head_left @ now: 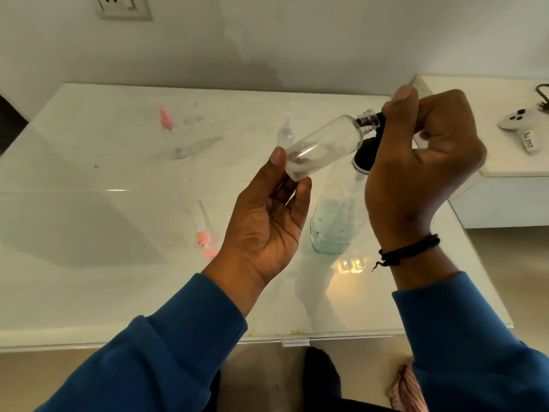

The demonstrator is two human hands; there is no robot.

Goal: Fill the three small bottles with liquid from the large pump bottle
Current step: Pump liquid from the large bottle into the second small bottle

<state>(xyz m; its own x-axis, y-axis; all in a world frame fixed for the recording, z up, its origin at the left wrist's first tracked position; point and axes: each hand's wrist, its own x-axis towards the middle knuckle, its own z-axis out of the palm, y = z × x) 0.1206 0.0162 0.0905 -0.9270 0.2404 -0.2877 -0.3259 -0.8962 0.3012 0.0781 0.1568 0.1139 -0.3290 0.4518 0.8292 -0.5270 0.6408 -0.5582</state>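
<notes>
My left hand grips the base of a small clear bottle, tilted on its side with its open threaded neck against the black pump nozzle. My right hand is closed over the black pump head of the large clear bottle, which stands on the table and holds pale blue liquid in its lower part. Another small bottle with a clear sprayer stands behind. A small bottle with a pink cap stands at the back left. A loose pink sprayer with its tube lies near my left wrist.
The white glossy table runs to the wall; its front edge is near my body. A lower white cabinet at the right carries a white game controller with a cable. A wall socket is at the top left.
</notes>
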